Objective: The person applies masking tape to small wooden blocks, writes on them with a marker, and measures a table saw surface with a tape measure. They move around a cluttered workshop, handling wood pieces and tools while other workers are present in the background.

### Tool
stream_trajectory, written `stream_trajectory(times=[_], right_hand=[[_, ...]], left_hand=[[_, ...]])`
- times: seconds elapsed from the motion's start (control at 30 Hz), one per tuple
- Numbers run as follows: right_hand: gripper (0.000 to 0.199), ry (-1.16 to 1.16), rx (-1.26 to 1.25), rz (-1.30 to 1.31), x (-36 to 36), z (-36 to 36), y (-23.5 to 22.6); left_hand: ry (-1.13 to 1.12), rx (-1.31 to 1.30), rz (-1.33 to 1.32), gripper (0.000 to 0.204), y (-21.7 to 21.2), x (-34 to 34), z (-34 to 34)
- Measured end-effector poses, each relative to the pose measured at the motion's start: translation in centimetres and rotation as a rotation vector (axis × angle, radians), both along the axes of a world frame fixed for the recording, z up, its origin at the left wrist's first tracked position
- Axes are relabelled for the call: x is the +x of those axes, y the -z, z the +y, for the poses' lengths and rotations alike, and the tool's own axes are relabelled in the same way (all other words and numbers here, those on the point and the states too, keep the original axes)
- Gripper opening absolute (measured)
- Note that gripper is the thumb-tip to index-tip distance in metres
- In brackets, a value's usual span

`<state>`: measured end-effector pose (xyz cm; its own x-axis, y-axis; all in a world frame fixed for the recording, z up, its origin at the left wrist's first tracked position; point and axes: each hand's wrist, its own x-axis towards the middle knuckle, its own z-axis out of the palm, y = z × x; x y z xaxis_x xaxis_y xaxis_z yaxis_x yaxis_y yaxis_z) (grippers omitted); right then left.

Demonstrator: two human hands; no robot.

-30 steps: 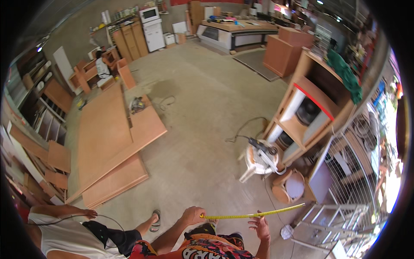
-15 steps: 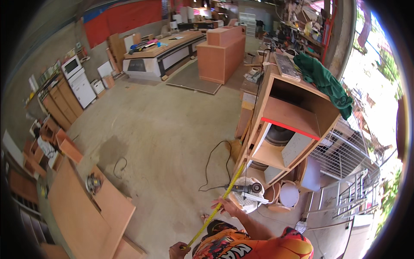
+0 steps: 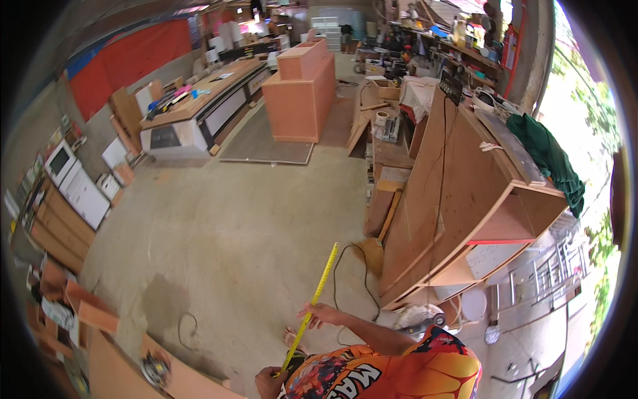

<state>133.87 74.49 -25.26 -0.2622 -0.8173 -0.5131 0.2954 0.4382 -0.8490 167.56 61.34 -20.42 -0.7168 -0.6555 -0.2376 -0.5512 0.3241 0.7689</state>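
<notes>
A yellow tape measure (image 3: pixel 318 292) is stretched out in front of me, its free end reaching forward over the concrete floor (image 3: pixel 219 233). My left hand (image 3: pixel 268 382) grips the lower end of the tape near my orange patterned shirt. My right hand (image 3: pixel 321 312) pinches the tape partway along, fingers closed on the blade. The case of the tape is hidden in my left hand.
A tall plywood cabinet (image 3: pixel 458 199) lies tilted at the right with a green cloth (image 3: pixel 551 159) on top. A black cable (image 3: pixel 345 279) loops on the floor beside it. A circular saw (image 3: pixel 156 368) rests on boards at lower left. A plywood box (image 3: pixel 302 86) and a long workbench (image 3: pixel 193 113) stand farther off.
My view has swung from the boards on the left toward the cabinet and the far workshop. The tape, first held level between my hands, now points forward and up.
</notes>
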Motion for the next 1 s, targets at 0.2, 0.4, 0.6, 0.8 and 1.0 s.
stream_trajectory(times=[0.2,0.4,0.6,0.8,1.0], right_hand=[[0.077,0.248,0.041,0.042,-10.9,-7.8,-1.0],[0.061,0.427,0.299,0.145,-19.0,-9.4,5.0],[0.044,0.639,0.408,-0.069,-32.5,-14.0,9.1],[0.047,0.488,0.403,0.425,-53.1,-22.7,9.9],[0.055,0.439,0.356,0.587,-73.2,-28.9,3.5]], left_hand=[[0.435,-0.262,-0.124,0.029,0.2,-19.3,-22.8],[0.435,-0.228,0.065,0.027,-2.7,-39.0,-36.1],[0.31,-0.046,-0.014,0.027,2.3,-56.1,-44.5],[0.18,-0.01,-0.3,0.031,15.4,-62.0,-51.3],[0.231,0.052,-0.604,0.034,18.4,-73.1,-51.5]])
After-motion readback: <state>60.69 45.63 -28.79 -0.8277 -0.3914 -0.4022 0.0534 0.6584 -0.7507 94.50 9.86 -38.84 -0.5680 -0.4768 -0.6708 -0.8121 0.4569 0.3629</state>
